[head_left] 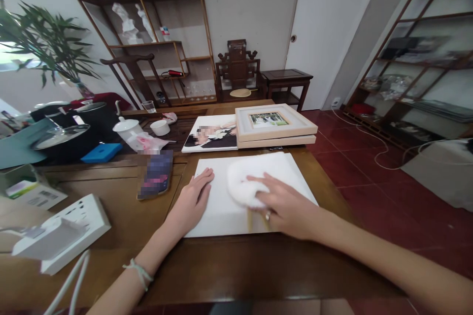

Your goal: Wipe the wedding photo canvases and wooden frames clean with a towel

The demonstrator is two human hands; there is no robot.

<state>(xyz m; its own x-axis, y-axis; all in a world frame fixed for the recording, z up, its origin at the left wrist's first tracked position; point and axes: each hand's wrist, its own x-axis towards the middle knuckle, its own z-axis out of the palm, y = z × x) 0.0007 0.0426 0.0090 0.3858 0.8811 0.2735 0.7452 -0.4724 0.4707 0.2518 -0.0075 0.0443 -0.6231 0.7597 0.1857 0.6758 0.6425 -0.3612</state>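
Observation:
A white canvas board (288,170) lies flat on the wooden table (229,266) in front of me. My left hand (192,198) rests flat on the board's left edge, fingers stretched out. My right hand (281,204) is closed on a white fluffy brush (242,186) with a wooden handle, its soft head pressed on the board's middle. A ring shows on one finger of that hand.
Behind the board lie a photo print (210,135) and two stacked frames (275,125). A phone (157,173) lies to the left. Further left are a white power strip (70,229), pots (66,138), a blue box (101,152) and cups (159,127). Shelves and a chair stand behind.

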